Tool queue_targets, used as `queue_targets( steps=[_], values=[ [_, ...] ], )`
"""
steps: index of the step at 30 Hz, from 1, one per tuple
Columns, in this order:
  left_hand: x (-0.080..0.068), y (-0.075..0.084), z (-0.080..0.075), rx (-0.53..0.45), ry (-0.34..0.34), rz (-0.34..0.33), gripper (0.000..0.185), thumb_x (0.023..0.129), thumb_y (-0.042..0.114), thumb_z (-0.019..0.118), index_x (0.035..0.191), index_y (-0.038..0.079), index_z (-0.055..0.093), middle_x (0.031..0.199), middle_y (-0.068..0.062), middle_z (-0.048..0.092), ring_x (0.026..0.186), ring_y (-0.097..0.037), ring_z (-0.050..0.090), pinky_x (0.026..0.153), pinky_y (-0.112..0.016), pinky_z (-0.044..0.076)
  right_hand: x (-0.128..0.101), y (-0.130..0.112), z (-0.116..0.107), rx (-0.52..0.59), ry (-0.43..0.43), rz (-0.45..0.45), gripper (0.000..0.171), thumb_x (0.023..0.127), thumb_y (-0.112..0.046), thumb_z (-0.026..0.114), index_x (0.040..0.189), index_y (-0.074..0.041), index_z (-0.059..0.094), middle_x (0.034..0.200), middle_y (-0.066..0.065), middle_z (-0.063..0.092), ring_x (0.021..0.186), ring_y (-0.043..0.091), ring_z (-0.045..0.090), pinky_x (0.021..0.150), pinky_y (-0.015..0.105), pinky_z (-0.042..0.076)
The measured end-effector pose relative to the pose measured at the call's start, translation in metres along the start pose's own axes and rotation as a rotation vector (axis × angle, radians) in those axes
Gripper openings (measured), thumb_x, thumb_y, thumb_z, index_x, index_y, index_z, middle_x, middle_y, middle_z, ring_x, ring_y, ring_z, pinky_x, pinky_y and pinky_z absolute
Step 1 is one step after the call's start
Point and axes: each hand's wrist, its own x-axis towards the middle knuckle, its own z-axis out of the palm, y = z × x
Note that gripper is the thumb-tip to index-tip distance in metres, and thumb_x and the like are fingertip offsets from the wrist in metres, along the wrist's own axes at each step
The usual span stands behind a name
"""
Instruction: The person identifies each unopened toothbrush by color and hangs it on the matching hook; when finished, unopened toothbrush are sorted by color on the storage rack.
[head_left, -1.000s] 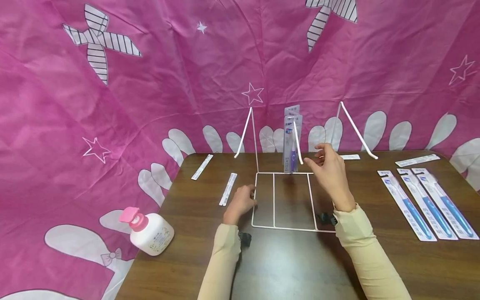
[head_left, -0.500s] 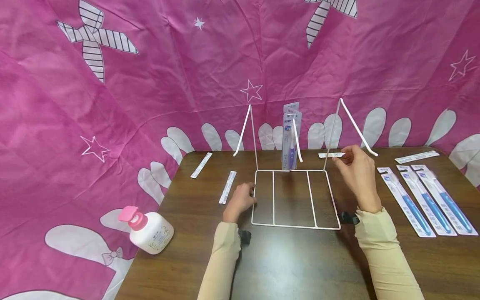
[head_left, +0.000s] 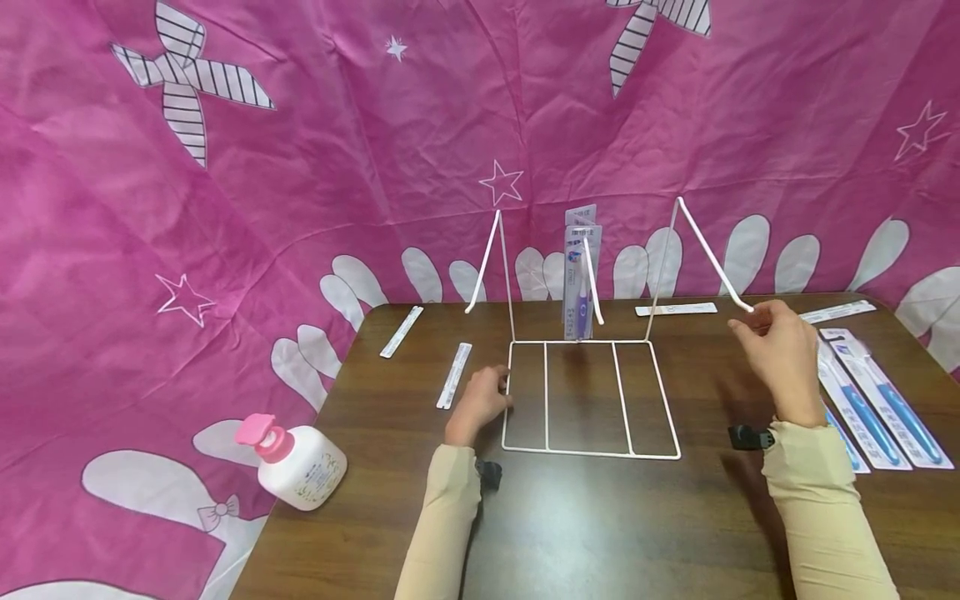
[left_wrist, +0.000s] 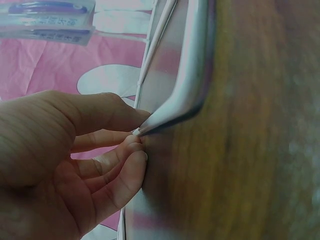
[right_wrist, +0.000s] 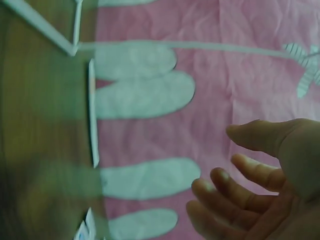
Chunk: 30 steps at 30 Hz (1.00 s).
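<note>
My left hand (head_left: 480, 404) grips the left side of the base of a white wire rack (head_left: 592, 454). In the left wrist view, its thumb and fingertips pinch the rack's white wire (left_wrist: 182, 95). Packaged purple toothbrushes (head_left: 582, 287) hang from the rack's middle hook. My right hand (head_left: 783, 358) is in the air by the rack's right hook (head_left: 712, 254), its fingers loosely bent and holding nothing in the right wrist view. Packaged blue toothbrushes (head_left: 892, 404) lie on the table to the right, one of them partly hidden by the right hand.
A white pump bottle (head_left: 303, 467) with a pink top stands at the table's left edge. Narrow white packages lie about: one (head_left: 453, 375) left of the rack, another (head_left: 675, 309) behind it, one (head_left: 838, 312) at back right. A pink patterned cloth (head_left: 360, 150) hangs behind the table.
My right hand has moved right, from beside the hanging toothbrushes, past the narrow package behind the rack, toward the blue toothbrushes. The left hand has stayed on the rack.
</note>
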Motion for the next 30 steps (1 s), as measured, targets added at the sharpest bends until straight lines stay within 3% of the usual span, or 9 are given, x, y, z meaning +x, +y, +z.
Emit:
queue_targets(
  steps=[6, 15, 19, 24, 30],
  values=[
    [-0.001, -0.002, 0.000, -0.002, 0.007, 0.009, 0.050, 0.077, -0.002, 0.078, 0.126, -0.005, 0.064, 0.093, -0.010, 0.067, 0.081, -0.023, 0.061, 0.073, -0.038, 0.052, 0.005, 0.029, -0.010, -0.086, -0.102, 0.003, 0.036, 0.092, -0.013, 0.066, 0.110, 0.017, 0.058, 0.099, 0.038, 0.062, 0.092, 0.054, 0.057, 0.080, 0.061, 0.036],
    [-0.003, -0.001, -0.003, -0.005, 0.010, 0.005, 0.051, 0.077, -0.002, 0.078, 0.126, -0.005, 0.064, 0.095, -0.011, 0.068, 0.082, -0.023, 0.061, 0.075, -0.038, 0.052, 0.014, 0.070, -0.020, -0.211, -0.208, 0.023, 0.029, 0.084, -0.011, 0.070, 0.100, 0.014, 0.064, 0.097, 0.039, 0.062, 0.087, 0.061, 0.054, 0.063, 0.059, 0.040],
    [-0.004, 0.000, -0.004, -0.007, 0.009, 0.011, 0.051, 0.077, -0.002, 0.079, 0.126, -0.006, 0.064, 0.094, -0.012, 0.068, 0.082, -0.024, 0.062, 0.075, -0.039, 0.052, 0.016, 0.079, -0.022, -0.243, -0.286, 0.070, 0.026, 0.086, -0.014, 0.070, 0.089, 0.011, 0.065, 0.092, 0.042, 0.059, 0.087, 0.062, 0.052, 0.060, 0.060, 0.041],
    [-0.003, 0.001, -0.004, -0.001, 0.007, 0.010, 0.051, 0.077, -0.001, 0.079, 0.126, -0.006, 0.064, 0.094, -0.011, 0.068, 0.082, -0.023, 0.061, 0.076, -0.038, 0.052, 0.023, 0.084, -0.022, -0.272, -0.358, 0.164, 0.032, 0.086, -0.019, 0.066, 0.062, -0.002, 0.054, 0.072, 0.033, 0.056, 0.077, 0.059, 0.055, 0.052, 0.056, 0.042],
    [-0.003, 0.001, -0.002, -0.004, -0.001, -0.012, 0.049, 0.079, -0.001, 0.078, 0.126, -0.004, 0.064, 0.094, -0.009, 0.066, 0.080, -0.021, 0.059, 0.073, -0.037, 0.051, 0.026, 0.086, -0.020, -0.287, -0.388, 0.223, 0.032, 0.086, -0.019, 0.066, 0.064, 0.002, 0.056, 0.087, 0.048, 0.052, 0.088, 0.068, 0.051, 0.059, 0.062, 0.042]
  ],
)
